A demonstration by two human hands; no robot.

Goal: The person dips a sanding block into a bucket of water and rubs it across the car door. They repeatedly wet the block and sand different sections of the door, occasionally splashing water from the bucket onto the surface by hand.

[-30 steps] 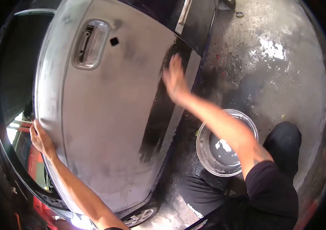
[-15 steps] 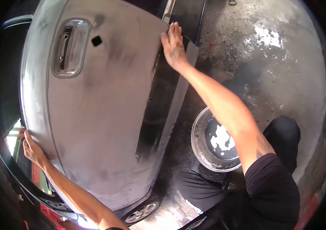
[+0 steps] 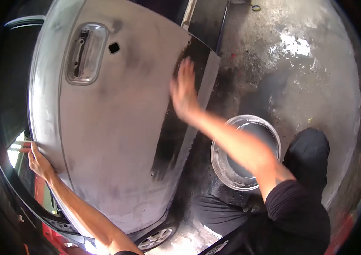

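Observation:
A grey car door panel (image 3: 112, 127) with a dull, patchy surface fills the left and middle of the view. My right hand (image 3: 184, 91), somewhat blurred, lies over the dark strip (image 3: 169, 140) near the panel's lower edge, its fingers extended. Whether anything thin is under the palm cannot be seen. My left hand (image 3: 40, 161) rests at the window-side edge of the door, fingers stretched along it and apparently holding nothing. Above it in the view are the recessed door handle area (image 3: 87, 53) and a dark square hole (image 3: 114, 47).
A round bucket (image 3: 215, 159) of liquid stands on the wet concrete floor (image 3: 316, 89), partly beneath my right forearm. My bent knee (image 3: 310, 148) is beside it. A car wheel (image 3: 157, 239) shows at the bottom, and a small round object (image 3: 256, 7) lies at the top.
My right hand has moved from the far end of the dark strip back toward me along it. The door appears slightly further right in view. My left hand stays at the door's edge.

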